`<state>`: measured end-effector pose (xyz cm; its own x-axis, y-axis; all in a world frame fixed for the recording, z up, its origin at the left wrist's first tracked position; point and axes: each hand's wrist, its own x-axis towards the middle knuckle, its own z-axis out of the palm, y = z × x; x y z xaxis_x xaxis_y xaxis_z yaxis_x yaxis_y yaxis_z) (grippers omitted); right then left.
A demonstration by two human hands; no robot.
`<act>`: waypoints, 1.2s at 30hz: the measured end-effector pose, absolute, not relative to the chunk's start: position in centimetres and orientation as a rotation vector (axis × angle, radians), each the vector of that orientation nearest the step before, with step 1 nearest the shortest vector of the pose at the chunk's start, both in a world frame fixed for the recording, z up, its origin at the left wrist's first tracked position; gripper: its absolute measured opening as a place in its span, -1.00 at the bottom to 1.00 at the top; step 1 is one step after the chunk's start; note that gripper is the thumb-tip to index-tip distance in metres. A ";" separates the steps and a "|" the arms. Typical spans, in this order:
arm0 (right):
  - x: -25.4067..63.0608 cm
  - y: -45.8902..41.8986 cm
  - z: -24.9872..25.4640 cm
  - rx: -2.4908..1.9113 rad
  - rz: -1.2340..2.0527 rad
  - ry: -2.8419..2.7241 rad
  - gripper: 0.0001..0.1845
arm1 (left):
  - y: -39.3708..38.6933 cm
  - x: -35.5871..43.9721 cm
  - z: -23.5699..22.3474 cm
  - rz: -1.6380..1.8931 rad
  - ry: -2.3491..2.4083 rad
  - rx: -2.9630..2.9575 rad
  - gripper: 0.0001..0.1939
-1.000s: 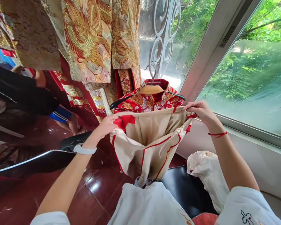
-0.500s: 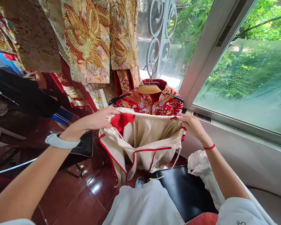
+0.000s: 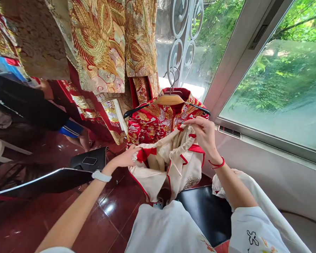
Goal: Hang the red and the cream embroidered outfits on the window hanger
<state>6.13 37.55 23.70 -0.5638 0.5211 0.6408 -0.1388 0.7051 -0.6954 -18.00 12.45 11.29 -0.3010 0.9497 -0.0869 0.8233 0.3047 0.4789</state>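
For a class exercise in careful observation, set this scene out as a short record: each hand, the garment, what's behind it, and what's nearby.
Left hand: holds one side of the cream garment
Right hand: holds its other side
Garment: red edging, top open
Behind: red embroidered jacket on a hanger
Nearby: black seat, window

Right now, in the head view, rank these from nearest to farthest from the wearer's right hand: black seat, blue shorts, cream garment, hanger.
1. Cream garment: held in the right hand.
2. Hanger: just beyond.
3. Black seat: below.
4. Blue shorts: far left, on another person.
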 end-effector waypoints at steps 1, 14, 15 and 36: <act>5.7 37.3 24.1 -0.284 0.905 -1.977 -0.64 | 12.5 -17.0 10.6 0.503 2.202 1.597 -0.38; 5.0 38.6 24.7 -0.359 0.840 -1.913 -0.65 | 11.4 -7.4 5.9 0.216 2.577 1.810 -0.30; 5.1 38.8 24.7 -0.372 0.835 -1.908 -0.66 | 11.6 -7.9 5.9 0.271 2.553 1.770 -0.31; 5.6 39.7 24.6 -0.412 0.826 -1.887 -0.70 | 17.0 -6.4 8.9 1.049 2.335 1.165 -0.61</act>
